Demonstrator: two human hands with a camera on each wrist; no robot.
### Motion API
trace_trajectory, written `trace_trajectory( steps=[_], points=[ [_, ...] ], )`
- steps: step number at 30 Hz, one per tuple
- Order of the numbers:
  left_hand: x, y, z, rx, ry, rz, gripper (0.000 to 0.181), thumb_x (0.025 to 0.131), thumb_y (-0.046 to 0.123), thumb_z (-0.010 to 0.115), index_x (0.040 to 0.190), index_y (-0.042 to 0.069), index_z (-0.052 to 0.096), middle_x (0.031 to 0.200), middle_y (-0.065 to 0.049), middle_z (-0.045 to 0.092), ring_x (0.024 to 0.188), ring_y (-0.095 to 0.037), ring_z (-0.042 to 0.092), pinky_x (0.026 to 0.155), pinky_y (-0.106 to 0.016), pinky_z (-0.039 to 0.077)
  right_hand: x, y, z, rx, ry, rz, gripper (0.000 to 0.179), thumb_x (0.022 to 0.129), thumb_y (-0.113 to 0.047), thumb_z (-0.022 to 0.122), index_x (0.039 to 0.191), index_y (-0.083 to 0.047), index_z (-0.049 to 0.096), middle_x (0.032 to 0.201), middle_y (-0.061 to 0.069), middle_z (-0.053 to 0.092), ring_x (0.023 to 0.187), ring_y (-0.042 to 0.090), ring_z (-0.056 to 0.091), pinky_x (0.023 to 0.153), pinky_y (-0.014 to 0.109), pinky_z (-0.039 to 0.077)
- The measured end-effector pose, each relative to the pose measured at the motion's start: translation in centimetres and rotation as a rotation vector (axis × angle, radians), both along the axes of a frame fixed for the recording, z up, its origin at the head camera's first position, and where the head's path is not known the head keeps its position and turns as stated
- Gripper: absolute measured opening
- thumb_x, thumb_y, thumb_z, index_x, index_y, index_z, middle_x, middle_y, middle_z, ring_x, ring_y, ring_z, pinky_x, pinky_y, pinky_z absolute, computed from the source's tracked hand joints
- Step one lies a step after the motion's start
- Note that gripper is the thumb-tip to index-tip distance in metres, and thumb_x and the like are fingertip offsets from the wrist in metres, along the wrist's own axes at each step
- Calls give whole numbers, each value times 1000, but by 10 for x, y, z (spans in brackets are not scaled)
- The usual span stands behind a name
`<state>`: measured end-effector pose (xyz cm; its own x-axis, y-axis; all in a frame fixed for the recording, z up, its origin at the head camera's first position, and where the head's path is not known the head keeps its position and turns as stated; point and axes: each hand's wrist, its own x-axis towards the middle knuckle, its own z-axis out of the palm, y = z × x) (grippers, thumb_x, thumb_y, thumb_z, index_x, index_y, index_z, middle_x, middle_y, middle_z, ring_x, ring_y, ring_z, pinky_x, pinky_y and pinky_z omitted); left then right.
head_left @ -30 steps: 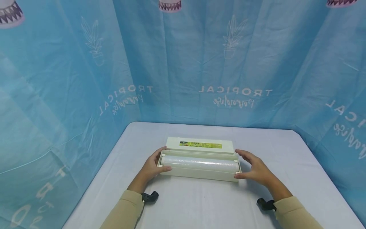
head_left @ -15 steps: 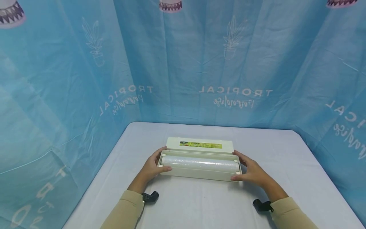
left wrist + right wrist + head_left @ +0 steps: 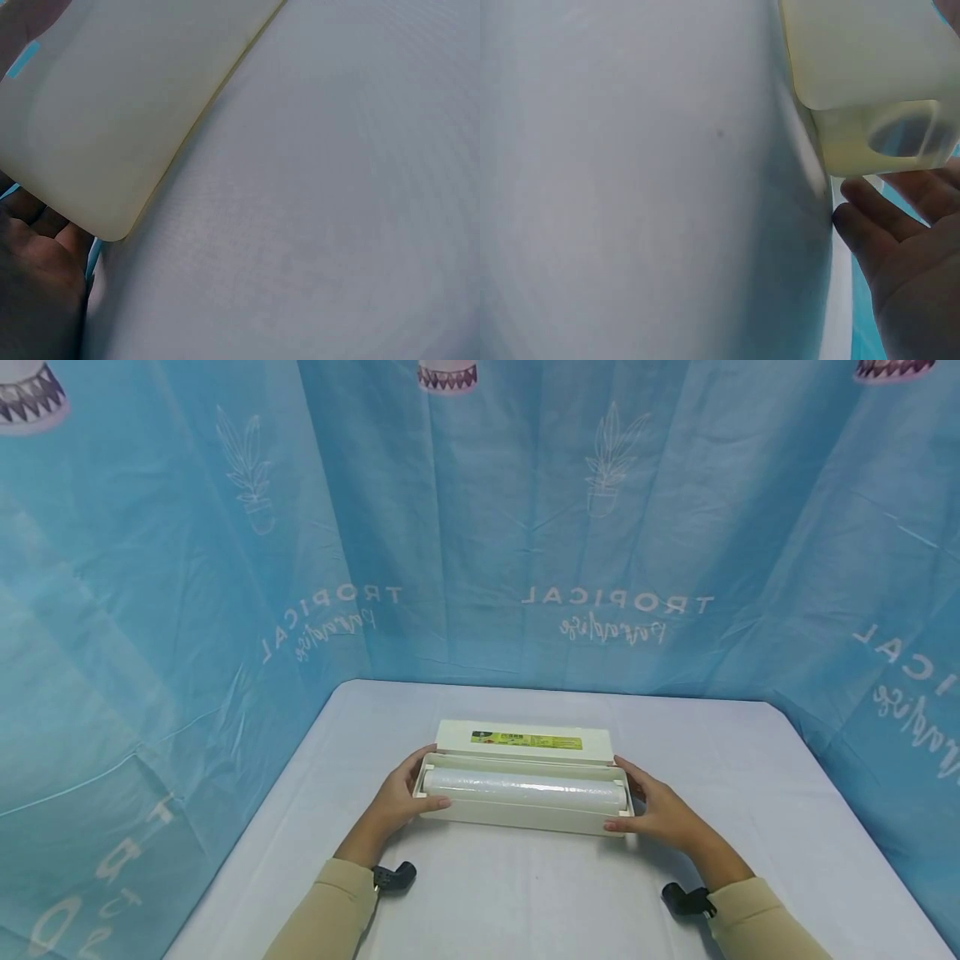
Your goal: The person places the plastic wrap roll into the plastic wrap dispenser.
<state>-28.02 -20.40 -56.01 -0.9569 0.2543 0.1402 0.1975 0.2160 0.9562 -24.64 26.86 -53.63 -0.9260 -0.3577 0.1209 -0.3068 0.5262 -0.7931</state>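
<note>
A long off-white cling film box (image 3: 517, 816) sits on the table with its lid (image 3: 450, 739) swung open to the back. Inside lies a shiny roll of clear cling film (image 3: 517, 787). My left hand (image 3: 390, 802) grips the box's left end, thumb on the front wall and fingers round behind. At the right end my right hand (image 3: 663, 814) holds it the same way. The left wrist view has the box's smooth front wall (image 3: 142, 112) above my left palm. From the right wrist, the box's end wall (image 3: 847, 142) shows a round hole, fingers beside it.
A white cloth covers the table (image 3: 525, 902). Blue printed curtains (image 3: 480, 527) hang behind it and along both sides. On the lid is a yellow-green label (image 3: 525, 740). Black wrist cameras sit at the left cuff (image 3: 393, 877) and right cuff (image 3: 686, 902).
My right hand has moved left onto the box's right end, its thumb now against the front wall. The left hand, the box and the roll have stayed put.
</note>
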Motion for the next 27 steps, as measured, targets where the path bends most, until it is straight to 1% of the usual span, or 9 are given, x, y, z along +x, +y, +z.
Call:
trace_trajectory(
  steps=[5,10,14,20,27],
  points=[
    [0,0,-1,-9,2,7,103,77,17,97,162,15,39,155,-9,50,136,-31,53,112,-49,45,-1,0,-1,-19,-31,-1,118,76,-38,98,166,-6,27,162,20,41,144,45,42,112,70,35],
    [1,0,-1,-16,-3,17,102,77,18,97,162,15,39,155,-10,50,136,-32,53,112,-50,45,-1,0,-3,-49,-58,6,114,78,-35,97,166,-9,29,159,18,45,142,44,46,110,68,40],
    [2,0,1,-24,-10,26,102,77,19,97,162,18,40,155,-9,49,136,-32,52,112,-51,45,-1,1,-5,-66,-74,11,112,79,-32,96,166,-10,29,158,19,46,141,45,47,109,67,42],
    [2,0,1,-17,-10,19,103,77,18,97,162,17,40,156,-10,49,136,-32,52,112,-50,45,0,0,-4,-85,-87,12,109,81,-29,95,165,-8,29,160,21,43,142,47,45,110,64,42],
    [0,1,2,-25,-14,17,104,76,20,98,163,17,39,156,-8,49,136,-31,52,112,-49,45,2,-1,-1,-106,-95,7,109,80,-27,95,165,-9,30,160,21,42,144,46,43,112,63,39]
  ],
)
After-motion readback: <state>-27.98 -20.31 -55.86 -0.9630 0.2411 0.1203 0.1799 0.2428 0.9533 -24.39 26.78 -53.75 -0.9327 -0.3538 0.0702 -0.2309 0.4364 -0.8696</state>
